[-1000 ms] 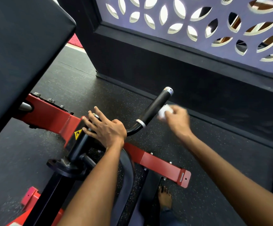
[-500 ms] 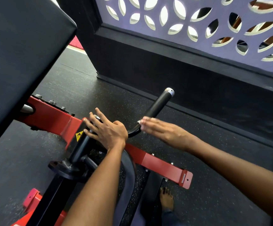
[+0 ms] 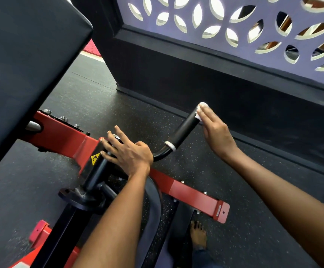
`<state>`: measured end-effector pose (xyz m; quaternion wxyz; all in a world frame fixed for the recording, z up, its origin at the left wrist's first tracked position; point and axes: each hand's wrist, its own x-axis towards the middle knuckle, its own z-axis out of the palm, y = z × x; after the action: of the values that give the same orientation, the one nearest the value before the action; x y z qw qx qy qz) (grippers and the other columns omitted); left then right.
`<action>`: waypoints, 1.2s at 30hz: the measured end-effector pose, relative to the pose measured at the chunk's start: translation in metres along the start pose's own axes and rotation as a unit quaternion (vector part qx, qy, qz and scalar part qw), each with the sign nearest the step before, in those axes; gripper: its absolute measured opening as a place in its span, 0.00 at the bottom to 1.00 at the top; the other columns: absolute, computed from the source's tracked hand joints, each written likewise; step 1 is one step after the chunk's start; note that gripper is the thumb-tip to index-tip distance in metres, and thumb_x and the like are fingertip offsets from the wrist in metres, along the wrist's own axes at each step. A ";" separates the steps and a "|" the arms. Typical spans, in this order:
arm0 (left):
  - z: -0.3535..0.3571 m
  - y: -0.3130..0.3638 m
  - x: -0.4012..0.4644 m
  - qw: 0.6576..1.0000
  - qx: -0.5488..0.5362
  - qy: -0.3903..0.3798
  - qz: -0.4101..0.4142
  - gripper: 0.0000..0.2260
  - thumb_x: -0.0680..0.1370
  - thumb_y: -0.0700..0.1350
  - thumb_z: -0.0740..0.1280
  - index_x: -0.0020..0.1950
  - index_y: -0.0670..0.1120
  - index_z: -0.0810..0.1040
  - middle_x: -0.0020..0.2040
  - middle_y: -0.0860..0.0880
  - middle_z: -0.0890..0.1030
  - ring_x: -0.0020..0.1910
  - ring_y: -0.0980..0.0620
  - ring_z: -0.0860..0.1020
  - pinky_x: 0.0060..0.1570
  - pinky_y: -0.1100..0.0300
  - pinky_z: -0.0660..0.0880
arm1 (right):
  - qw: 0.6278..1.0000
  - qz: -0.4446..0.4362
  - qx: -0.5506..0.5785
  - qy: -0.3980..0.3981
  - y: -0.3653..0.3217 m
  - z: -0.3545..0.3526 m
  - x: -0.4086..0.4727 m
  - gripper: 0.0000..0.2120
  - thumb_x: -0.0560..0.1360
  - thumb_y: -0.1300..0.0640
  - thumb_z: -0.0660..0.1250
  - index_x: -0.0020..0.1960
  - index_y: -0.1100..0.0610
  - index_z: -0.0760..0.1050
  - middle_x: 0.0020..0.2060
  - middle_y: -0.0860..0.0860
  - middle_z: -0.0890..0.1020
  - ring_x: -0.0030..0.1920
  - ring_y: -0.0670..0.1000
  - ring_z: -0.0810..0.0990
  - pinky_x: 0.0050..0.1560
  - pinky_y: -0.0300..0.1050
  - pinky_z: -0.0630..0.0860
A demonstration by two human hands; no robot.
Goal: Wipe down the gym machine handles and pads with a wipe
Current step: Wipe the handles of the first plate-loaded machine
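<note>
Floor [image 3: 91, 97]: dark speckled rubber, running under the machine and out past the handle on every side.
Back pad [image 3: 22, 60]: big black upholstered slab, left of the handle and higher, tilted.
Wall screen [image 3: 234, 26]: purple panel with leaf-shaped cutouts above a black base, beyond the handle.
Machine frame [image 3: 192, 194]: red steel beam crossing below the handle, bolted, with a yellow warning sticker [image 3: 95, 158] on the black pivot left of the handle's bend.
Handle [image 3: 184, 130]: black grip on a curved black tube, slanting up and away, silver ring at its lower end.
Left hand [image 3: 127, 151]: flat on the black pivot housing just left of the handle's bend, fingers spread and straight, gripping nothing.
Right hand [image 3: 214, 130]: at the handle's upper end, fingers straight, pressing the wipe against the grip.
Wipe [image 3: 202, 106]: small white wad at the very tip of the handle, under the right fingertips, touching the grip.
Foot [image 3: 197, 236]: bare, on the floor below the handle, near the red beam's end.
</note>
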<state>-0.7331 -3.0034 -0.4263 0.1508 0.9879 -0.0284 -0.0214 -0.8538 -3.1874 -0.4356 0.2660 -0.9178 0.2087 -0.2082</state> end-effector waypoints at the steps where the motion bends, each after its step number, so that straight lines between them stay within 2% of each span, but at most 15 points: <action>1: 0.000 0.000 0.000 1.000 0.001 -0.001 0.000 0.34 0.73 0.43 0.62 0.78 0.45 0.56 0.77 0.42 0.57 0.77 0.40 0.49 0.73 0.39 0.43 | 0.999 -0.033 -0.012 -0.004 -0.006 0.000 0.004 0.15 0.78 0.68 0.60 0.64 0.69 0.72 0.63 0.64 0.74 0.67 0.61 0.72 0.70 0.53 0.65; 5: 0.000 0.000 0.000 1.000 -0.005 0.002 0.001 0.33 0.73 0.43 0.63 0.78 0.45 0.57 0.77 0.42 0.57 0.77 0.40 0.49 0.73 0.39 0.43 | 0.900 -0.375 -0.075 -0.208 -0.029 0.001 0.008 0.16 0.77 0.64 0.55 0.60 0.66 0.76 0.59 0.61 0.78 0.62 0.59 0.75 0.67 0.49 0.68; 6: -0.001 0.000 0.000 1.000 -0.006 0.002 0.000 0.33 0.73 0.42 0.63 0.78 0.45 0.57 0.77 0.42 0.57 0.77 0.40 0.49 0.73 0.40 0.43 | 0.905 -0.354 -0.092 -0.218 -0.023 -0.003 0.019 0.16 0.76 0.63 0.56 0.60 0.65 0.76 0.58 0.60 0.79 0.61 0.59 0.76 0.66 0.48 0.69; 8: -0.001 0.000 0.000 1.000 -0.003 -0.001 -0.001 0.33 0.73 0.43 0.62 0.78 0.45 0.57 0.77 0.42 0.57 0.77 0.40 0.48 0.73 0.40 0.43 | 0.971 -0.152 -0.095 -0.156 -0.007 -0.010 0.042 0.12 0.75 0.65 0.60 0.56 0.64 0.77 0.56 0.60 0.78 0.59 0.60 0.76 0.63 0.52 0.73; 10: -0.001 0.000 0.000 1.000 -0.004 -0.001 0.000 0.33 0.73 0.42 0.62 0.78 0.45 0.56 0.77 0.42 0.57 0.77 0.40 0.48 0.73 0.40 0.43 | 0.983 0.003 -0.137 -0.126 -0.004 -0.013 0.049 0.08 0.75 0.65 0.62 0.53 0.64 0.76 0.54 0.59 0.77 0.56 0.60 0.76 0.56 0.54 0.76; 12: -0.001 0.000 0.000 1.000 -0.006 -0.001 0.002 0.33 0.73 0.42 0.63 0.78 0.45 0.57 0.77 0.42 0.57 0.77 0.40 0.49 0.73 0.39 0.43 | 0.964 -0.086 -0.118 -0.224 -0.031 -0.010 0.045 0.09 0.74 0.66 0.62 0.53 0.62 0.77 0.52 0.57 0.77 0.55 0.57 0.76 0.57 0.51 0.74; 14: -0.001 0.000 0.000 1.000 -0.002 -0.003 0.001 0.34 0.73 0.42 0.63 0.78 0.45 0.56 0.77 0.42 0.57 0.77 0.40 0.49 0.73 0.39 0.43 | 0.900 -0.218 -0.062 -0.372 -0.062 -0.009 0.039 0.10 0.74 0.63 0.62 0.54 0.59 0.77 0.51 0.54 0.78 0.52 0.54 0.77 0.55 0.48 0.73; 15: -0.002 0.000 0.000 1.000 -0.002 -0.004 0.001 0.34 0.73 0.42 0.63 0.78 0.45 0.56 0.77 0.42 0.57 0.77 0.40 0.49 0.73 0.39 0.43 | 0.891 -0.209 -0.067 -0.398 -0.066 -0.014 0.048 0.09 0.74 0.62 0.61 0.52 0.58 0.77 0.50 0.52 0.78 0.50 0.53 0.77 0.54 0.48 0.74; 19: -0.002 0.001 0.000 1.000 -0.006 0.000 0.000 0.33 0.73 0.42 0.63 0.78 0.45 0.57 0.77 0.42 0.58 0.77 0.40 0.49 0.73 0.39 0.43 | 0.925 0.067 -0.215 -0.307 -0.038 -0.017 0.094 0.05 0.74 0.63 0.61 0.46 0.59 0.76 0.48 0.52 0.77 0.47 0.55 0.78 0.50 0.52 0.78; 20: -0.001 0.001 0.000 1.000 -0.004 0.000 -0.001 0.33 0.73 0.42 0.63 0.78 0.45 0.57 0.77 0.42 0.58 0.77 0.40 0.49 0.73 0.39 0.43 | 0.922 0.074 -0.234 -0.301 -0.041 -0.012 0.093 0.05 0.73 0.64 0.62 0.47 0.60 0.76 0.48 0.53 0.77 0.47 0.56 0.78 0.49 0.53 0.78; 25: -0.001 0.000 0.000 1.000 -0.001 0.000 0.002 0.34 0.72 0.42 0.63 0.78 0.44 0.57 0.77 0.41 0.58 0.77 0.39 0.50 0.72 0.38 0.44 | 0.906 -0.083 -0.086 -0.405 -0.084 -0.001 0.048 0.07 0.75 0.60 0.60 0.45 0.55 0.76 0.46 0.49 0.76 0.46 0.52 0.77 0.49 0.48 0.75; 30: 0.001 -0.001 0.000 1.000 -0.006 0.003 0.001 0.33 0.74 0.43 0.62 0.78 0.44 0.57 0.77 0.42 0.58 0.77 0.40 0.50 0.72 0.39 0.44 | 0.982 0.046 -0.117 -0.143 -0.034 -0.011 0.045 0.06 0.76 0.63 0.62 0.49 0.60 0.78 0.50 0.53 0.77 0.52 0.56 0.76 0.49 0.50 0.77; 32: 0.001 -0.001 0.000 1.000 -0.016 0.004 0.003 0.31 0.76 0.45 0.62 0.78 0.44 0.56 0.77 0.41 0.58 0.77 0.39 0.50 0.72 0.39 0.44 | 0.980 -0.074 -0.066 -0.171 -0.055 -0.003 0.019 0.10 0.72 0.66 0.65 0.52 0.60 0.78 0.52 0.55 0.78 0.53 0.57 0.78 0.52 0.52 0.78; 34: 0.001 -0.002 0.000 1.000 -0.023 0.007 0.002 0.29 0.80 0.50 0.59 0.79 0.45 0.55 0.78 0.41 0.56 0.77 0.40 0.49 0.72 0.39 0.44 | 0.942 -0.227 -0.047 -0.243 -0.065 -0.003 -0.002 0.14 0.71 0.65 0.65 0.56 0.61 0.78 0.55 0.56 0.79 0.57 0.56 0.78 0.58 0.48 0.77; 36: 0.002 -0.002 0.000 1.000 -0.023 0.009 0.004 0.28 0.81 0.54 0.54 0.79 0.45 0.54 0.79 0.41 0.54 0.78 0.40 0.48 0.73 0.40 0.43 | 0.955 -0.198 -0.048 -0.215 -0.050 -0.010 0.006 0.14 0.71 0.66 0.66 0.57 0.61 0.78 0.58 0.56 0.79 0.59 0.56 0.78 0.61 0.49 0.75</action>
<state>-0.7328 -3.0024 -0.4287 0.1743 0.9842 -0.0303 -0.0123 -0.8401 -3.1560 -0.3980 0.2135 -0.9755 -0.0292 -0.0437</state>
